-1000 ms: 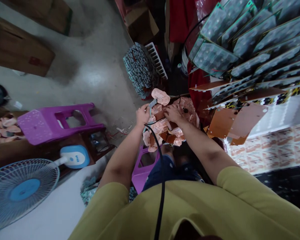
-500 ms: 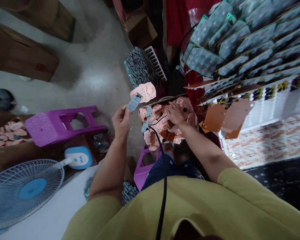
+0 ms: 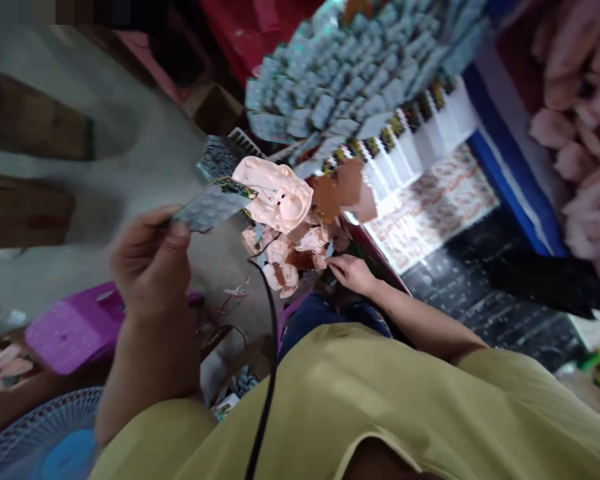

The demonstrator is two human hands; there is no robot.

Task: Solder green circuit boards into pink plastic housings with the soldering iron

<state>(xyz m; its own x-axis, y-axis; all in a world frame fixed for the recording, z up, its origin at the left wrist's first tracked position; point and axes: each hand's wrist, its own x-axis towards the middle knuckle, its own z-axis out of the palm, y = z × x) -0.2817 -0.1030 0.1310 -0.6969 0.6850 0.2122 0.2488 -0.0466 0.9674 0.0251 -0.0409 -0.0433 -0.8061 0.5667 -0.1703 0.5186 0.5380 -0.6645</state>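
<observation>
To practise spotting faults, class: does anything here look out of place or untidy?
Small scraps lie scattered on the floor beside the heap of pink shells that the right hand touches. The left hand grips a board.

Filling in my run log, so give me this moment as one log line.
left hand: raised, pinching circuit board | pink shell: at board's far end | right hand: low, at pile of pink shells | view: blurred

The left hand [image 3: 153, 263] is motion-blurred and hides one end of the board [image 3: 213, 207]. Below the hand, the fan [image 3: 40, 440] is cut by the bottom edge.
</observation>
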